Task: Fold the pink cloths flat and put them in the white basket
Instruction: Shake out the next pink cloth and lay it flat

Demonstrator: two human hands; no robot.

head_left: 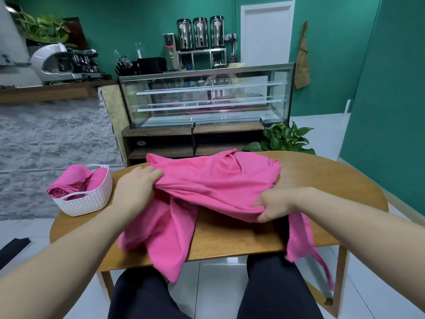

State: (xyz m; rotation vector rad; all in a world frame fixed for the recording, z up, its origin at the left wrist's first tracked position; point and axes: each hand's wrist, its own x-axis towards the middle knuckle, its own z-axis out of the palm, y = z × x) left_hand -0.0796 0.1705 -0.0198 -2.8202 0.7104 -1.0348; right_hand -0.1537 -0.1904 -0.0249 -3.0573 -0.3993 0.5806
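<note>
A large pink cloth [213, 180] lies rumpled across the wooden table [322, 173], with parts hanging over the near edge at the left and right. My left hand [135, 187] grips its left edge in a bunch. My right hand [276, 204] pinches a gathered fold on the near right side. The white basket [89, 199] stands at the table's left end, and pink cloth [73, 180] sits inside it, bulging over its far rim.
A glass display case [207, 97] stands behind the table, with a potted plant [285, 137] at its right. My knees [207, 293] are below the table's near edge. A white tiled floor surrounds the table.
</note>
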